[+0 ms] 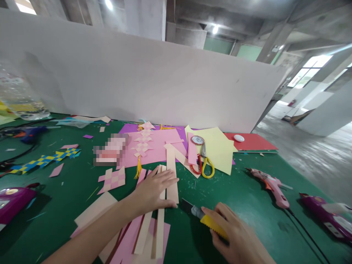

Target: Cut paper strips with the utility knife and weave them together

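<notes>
Head view: the left hand (pixel 152 190) lies flat and open over the paper, its thumb apart from the other fingers, touching a wide cream strip (pixel 171 161) and the narrow cream strips (pixel 160 231) beside it. The right hand (pixel 233 233) has its fingers closed around the yellow handle of a utility knife (pixel 213 225); the blade points toward the left thumb and the near end of the wide strip, without touching either.

Below the left fingers, pink and cream paper fans out across the green bench (pixel 242 194). Beyond them lie a woven pink piece with a yellow tassel (pixel 143 139) and a large pink sheet (pixel 162 146); left of them is a small woven piece (pixel 112 179). Scissors (pixel 208 168) with one red and one yellow loop rest beyond the right fingers, beside pale yellow paper (pixel 224 150). A pink glue gun (pixel 271 183) lies to their right, well apart.
</notes>
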Action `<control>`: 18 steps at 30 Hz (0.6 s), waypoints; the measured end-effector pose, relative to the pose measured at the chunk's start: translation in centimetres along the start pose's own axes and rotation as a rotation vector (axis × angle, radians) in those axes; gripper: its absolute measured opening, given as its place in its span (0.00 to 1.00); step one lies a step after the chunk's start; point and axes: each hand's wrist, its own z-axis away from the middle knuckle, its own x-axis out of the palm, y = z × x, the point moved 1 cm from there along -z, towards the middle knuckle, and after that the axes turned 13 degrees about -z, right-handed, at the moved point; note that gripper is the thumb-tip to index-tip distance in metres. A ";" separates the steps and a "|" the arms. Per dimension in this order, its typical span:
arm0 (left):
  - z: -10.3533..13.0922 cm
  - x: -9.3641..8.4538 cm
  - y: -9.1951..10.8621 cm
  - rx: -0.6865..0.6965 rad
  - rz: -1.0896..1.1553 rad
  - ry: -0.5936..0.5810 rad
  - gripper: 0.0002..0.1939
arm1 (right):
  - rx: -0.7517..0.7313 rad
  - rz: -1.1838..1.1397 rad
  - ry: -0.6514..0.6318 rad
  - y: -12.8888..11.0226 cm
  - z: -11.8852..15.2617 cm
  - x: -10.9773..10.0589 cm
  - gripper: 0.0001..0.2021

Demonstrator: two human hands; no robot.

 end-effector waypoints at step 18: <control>0.1 -0.1 0.2 -0.007 -0.041 -0.013 0.36 | -0.021 0.102 -0.084 -1.9 -0.6 1.3 0.25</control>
